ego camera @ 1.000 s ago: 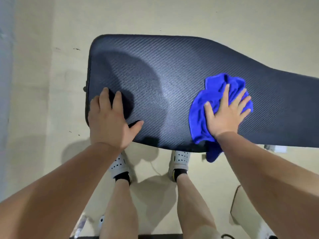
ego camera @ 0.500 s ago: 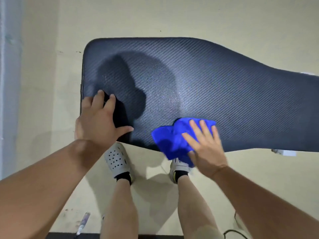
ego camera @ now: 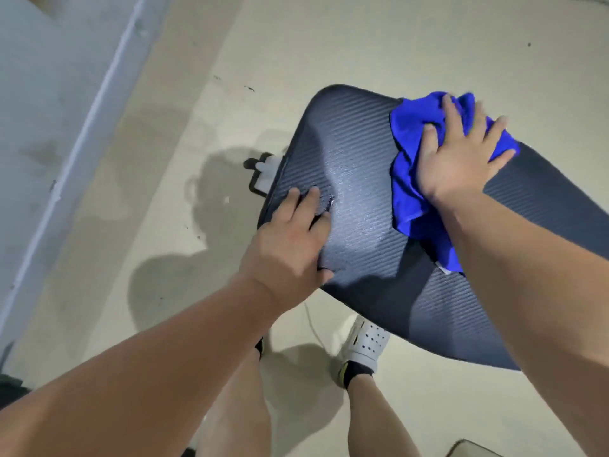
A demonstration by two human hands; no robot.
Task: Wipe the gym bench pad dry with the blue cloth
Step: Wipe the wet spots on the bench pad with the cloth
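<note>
Cloth [ego camera: 415, 133] is bright blue and bunched up, sitting on the far side of the bench pad [ego camera: 369, 192] near its rounded end, with a tail of it trailing back across the pad toward the near edge. Right hand [ego camera: 461, 153] is pressed flat on top of the cloth, fingers spread out, not really gripping, just palm down holding it against the pad. Pad itself is dark with a ribbed, woven-looking texture, and the patch just beside the cloth has a wet-looking sheen catching the light. Left hand [ego camera: 290, 239] is planted on the pad's near corner, by the rounded end, flat and relaxed, nothing in it, thumb hooked at the pad's edge. Beyond that end of the pad a bit of the black frame with a white piece [ego camera: 263, 169] sticks out. Under the pad's near edge you can see a white perforated clog [ego camera: 365, 341] on pale floor [ego camera: 164, 225], which has darker blotches on it near the frame.
</note>
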